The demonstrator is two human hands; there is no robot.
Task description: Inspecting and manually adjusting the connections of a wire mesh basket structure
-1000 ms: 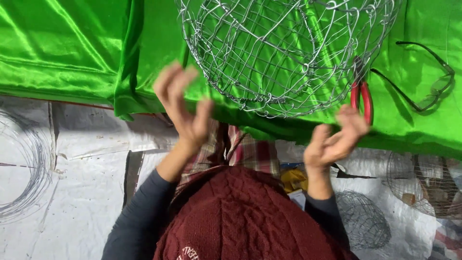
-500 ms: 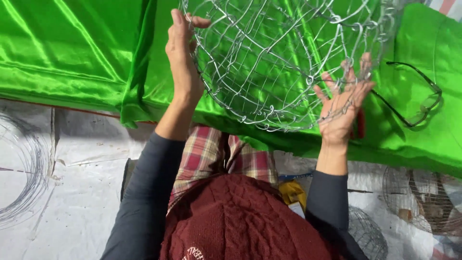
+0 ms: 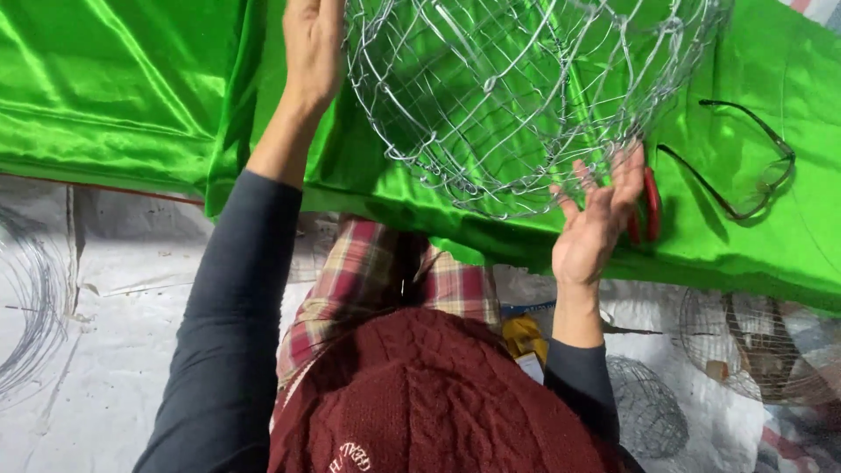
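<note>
A round wire mesh basket [image 3: 517, 96] rests on a shiny green cloth [image 3: 114, 88]. My left hand [image 3: 308, 52] is raised against the basket's left side, and its fingers run off the top edge, so their grip is hidden. At the basket's lower right edge my right hand [image 3: 597, 219] has its fingers spread, and the fingertips touch the mesh. Red-handled pliers [image 3: 650, 203] lie just right of that hand. A maroon knit cap [image 3: 429, 403] and a plaid shirt [image 3: 377, 271] fill the bottom middle.
A pair of glasses [image 3: 745, 166] lies on the cloth at the right. Below the cloth's edge is a white sheet [image 3: 131, 307] with a wire coil [image 3: 26, 307] at the left and two smaller mesh baskets [image 3: 644, 407] [image 3: 745, 346] at the right. A yellow object [image 3: 524, 337] lies near my right sleeve.
Both hands rose from below the cloth's edge to the basket. The left went on up the basket's left side; the right stays spread at its lower edge.
</note>
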